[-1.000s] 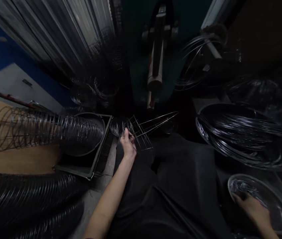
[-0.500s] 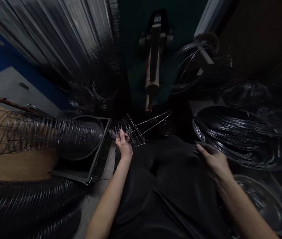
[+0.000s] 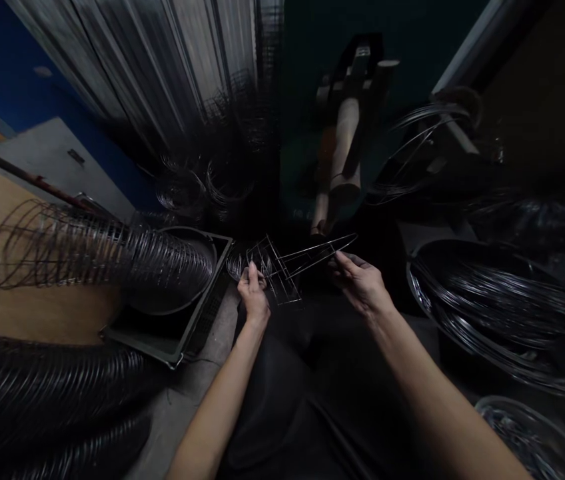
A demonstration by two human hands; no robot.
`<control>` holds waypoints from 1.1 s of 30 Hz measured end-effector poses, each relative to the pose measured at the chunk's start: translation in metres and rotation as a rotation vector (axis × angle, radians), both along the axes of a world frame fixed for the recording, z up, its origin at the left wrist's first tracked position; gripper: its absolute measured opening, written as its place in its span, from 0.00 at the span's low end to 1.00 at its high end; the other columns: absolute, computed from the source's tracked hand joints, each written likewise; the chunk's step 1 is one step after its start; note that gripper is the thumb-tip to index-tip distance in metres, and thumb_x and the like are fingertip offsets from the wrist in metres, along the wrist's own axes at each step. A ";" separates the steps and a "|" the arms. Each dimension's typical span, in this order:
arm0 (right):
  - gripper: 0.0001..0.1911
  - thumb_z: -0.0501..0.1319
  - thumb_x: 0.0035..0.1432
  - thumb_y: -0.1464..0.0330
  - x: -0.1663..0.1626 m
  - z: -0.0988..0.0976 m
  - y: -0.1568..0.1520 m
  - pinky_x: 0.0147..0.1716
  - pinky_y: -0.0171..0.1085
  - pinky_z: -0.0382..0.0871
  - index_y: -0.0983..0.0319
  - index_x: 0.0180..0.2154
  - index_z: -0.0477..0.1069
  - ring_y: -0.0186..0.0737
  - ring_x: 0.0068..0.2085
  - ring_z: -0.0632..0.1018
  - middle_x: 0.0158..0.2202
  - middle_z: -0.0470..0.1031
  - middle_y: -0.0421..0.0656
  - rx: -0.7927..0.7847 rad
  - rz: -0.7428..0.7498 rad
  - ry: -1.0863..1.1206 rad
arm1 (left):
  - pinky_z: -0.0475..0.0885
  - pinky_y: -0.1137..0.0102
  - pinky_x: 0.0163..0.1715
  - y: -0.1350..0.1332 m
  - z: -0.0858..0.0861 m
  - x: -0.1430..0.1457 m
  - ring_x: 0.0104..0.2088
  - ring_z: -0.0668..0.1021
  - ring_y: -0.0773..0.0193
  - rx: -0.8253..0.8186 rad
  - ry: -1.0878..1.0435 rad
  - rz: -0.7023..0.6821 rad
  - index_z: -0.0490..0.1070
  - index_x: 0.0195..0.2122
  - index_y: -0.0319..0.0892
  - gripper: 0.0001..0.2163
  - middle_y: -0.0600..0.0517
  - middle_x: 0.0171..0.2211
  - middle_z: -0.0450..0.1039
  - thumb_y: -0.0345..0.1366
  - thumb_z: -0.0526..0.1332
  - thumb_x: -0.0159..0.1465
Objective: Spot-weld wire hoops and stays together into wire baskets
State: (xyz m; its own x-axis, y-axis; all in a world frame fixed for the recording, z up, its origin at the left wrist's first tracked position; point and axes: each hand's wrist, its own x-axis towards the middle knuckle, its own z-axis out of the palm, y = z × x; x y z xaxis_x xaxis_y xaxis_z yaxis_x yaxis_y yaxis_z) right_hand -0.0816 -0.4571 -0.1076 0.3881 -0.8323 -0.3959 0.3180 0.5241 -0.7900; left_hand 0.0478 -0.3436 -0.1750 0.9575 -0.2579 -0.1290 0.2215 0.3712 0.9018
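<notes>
A thin metal wire frame (image 3: 282, 267), with a cross grid at one end and a long narrow loop at the other, is held level above my lap. My left hand (image 3: 254, 293) is closed on its grid end, thumb on top. My right hand (image 3: 362, 280) has its thumb and fingers pinched at the long loop, near the loop's far end. Its lower fingers are in shadow, so anything small in them is hidden. Just beyond the frame stands a machine with a pale cylindrical arm (image 3: 346, 147).
On the left, a long stack of wire rings (image 3: 107, 250) leans into a dark green crate (image 3: 175, 357). More stacked rings (image 3: 52, 380) lie at lower left. A basin of wire coils (image 3: 492, 287) and a clear tub of small metal parts (image 3: 522, 433) stand on the right.
My right hand has moved left and forward from beside the basin to the wire frame's loop. My left hand keeps its hold. The whole view has shifted.
</notes>
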 end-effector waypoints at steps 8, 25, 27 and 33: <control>0.15 0.75 0.36 0.72 0.007 0.005 -0.003 0.17 0.21 0.65 0.67 0.27 0.72 0.26 0.22 0.72 0.23 0.73 0.39 0.068 -0.016 0.012 | 0.54 0.79 0.18 -0.009 0.001 0.003 0.17 0.58 0.78 -0.021 0.021 -0.010 0.59 0.21 0.39 0.22 0.60 0.18 0.56 0.52 0.65 0.53; 0.09 0.70 0.44 0.77 0.018 0.012 -0.007 0.17 0.22 0.66 0.67 0.24 0.69 0.25 0.19 0.71 0.20 0.71 0.39 0.079 -0.058 0.061 | 0.52 0.79 0.16 -0.015 -0.001 0.012 0.17 0.58 0.78 0.004 0.055 -0.028 0.61 0.22 0.39 0.22 0.60 0.18 0.55 0.53 0.65 0.52; 0.09 0.69 0.45 0.78 0.020 0.013 -0.006 0.17 0.21 0.66 0.67 0.24 0.69 0.24 0.19 0.70 0.20 0.70 0.38 0.095 -0.094 0.052 | 0.52 0.79 0.16 -0.016 -0.001 0.011 0.17 0.58 0.78 0.002 0.066 -0.024 0.61 0.22 0.39 0.22 0.60 0.18 0.56 0.53 0.66 0.51; 0.09 0.69 0.45 0.78 0.027 0.017 -0.005 0.16 0.20 0.65 0.66 0.23 0.69 0.24 0.19 0.71 0.19 0.71 0.37 0.093 -0.127 0.051 | 0.53 0.79 0.16 -0.017 0.005 0.013 0.17 0.59 0.78 -0.017 0.078 -0.035 0.62 0.23 0.39 0.22 0.60 0.19 0.58 0.53 0.66 0.50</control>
